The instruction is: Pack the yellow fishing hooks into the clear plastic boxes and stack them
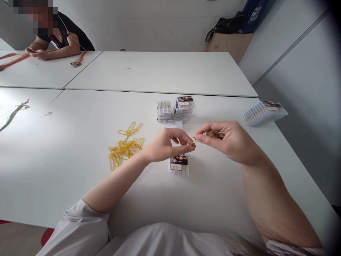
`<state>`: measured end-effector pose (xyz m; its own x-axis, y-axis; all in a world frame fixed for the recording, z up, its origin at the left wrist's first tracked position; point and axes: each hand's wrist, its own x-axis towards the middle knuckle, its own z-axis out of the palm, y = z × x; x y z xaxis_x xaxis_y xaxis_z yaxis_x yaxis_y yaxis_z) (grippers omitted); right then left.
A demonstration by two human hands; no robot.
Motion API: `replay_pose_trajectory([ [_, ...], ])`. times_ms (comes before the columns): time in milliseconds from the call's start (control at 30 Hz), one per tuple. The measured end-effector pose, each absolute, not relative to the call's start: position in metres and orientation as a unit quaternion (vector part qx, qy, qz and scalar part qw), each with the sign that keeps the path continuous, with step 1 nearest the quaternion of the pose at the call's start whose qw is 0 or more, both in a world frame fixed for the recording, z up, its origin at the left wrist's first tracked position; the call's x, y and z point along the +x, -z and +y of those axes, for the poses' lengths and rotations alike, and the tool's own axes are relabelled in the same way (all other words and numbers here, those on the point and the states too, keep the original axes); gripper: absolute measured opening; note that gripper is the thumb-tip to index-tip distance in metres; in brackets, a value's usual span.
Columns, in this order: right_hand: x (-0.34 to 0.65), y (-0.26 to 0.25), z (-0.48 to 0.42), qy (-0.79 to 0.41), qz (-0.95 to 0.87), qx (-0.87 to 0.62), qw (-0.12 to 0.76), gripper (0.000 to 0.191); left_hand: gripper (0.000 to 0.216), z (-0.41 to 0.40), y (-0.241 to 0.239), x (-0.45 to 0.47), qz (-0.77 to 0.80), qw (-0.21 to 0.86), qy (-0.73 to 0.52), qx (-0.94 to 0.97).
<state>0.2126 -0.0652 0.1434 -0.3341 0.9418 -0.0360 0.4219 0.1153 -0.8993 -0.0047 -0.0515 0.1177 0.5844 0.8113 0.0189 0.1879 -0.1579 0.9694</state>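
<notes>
My left hand (pixel 167 144) and my right hand (pixel 223 138) meet above the white table (pixel 80 185), both pinched. Between their fingertips is a small gold clip (pixel 193 142); its wire loop (pixel 215 133) runs back through my right fingers. Under my left hand lies a flat packet (pixel 179 166) with a black label and a red-edged tag. A loose heap of yellow clips (pixel 124 146) lies on the table to the left of my left hand.
Two stacks of clear packets (pixel 176 108) stand behind my hands, and another stack (pixel 263 113) sits at the table's right edge. A person in black (pixel 64 35) sits at the far left table with orange cords (pixel 13 59). A box with bags (pixel 229 39) stands by the wall.
</notes>
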Motion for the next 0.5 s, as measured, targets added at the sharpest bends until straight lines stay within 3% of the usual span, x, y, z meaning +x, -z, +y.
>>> replay_pose_trajectory([
  [500,0.2112,-0.1436,-0.0704,-0.390,-0.700,-0.527,0.282,0.022,0.014,-0.0489,-0.1162,-0.0080,0.373,0.472,-0.252,0.758],
])
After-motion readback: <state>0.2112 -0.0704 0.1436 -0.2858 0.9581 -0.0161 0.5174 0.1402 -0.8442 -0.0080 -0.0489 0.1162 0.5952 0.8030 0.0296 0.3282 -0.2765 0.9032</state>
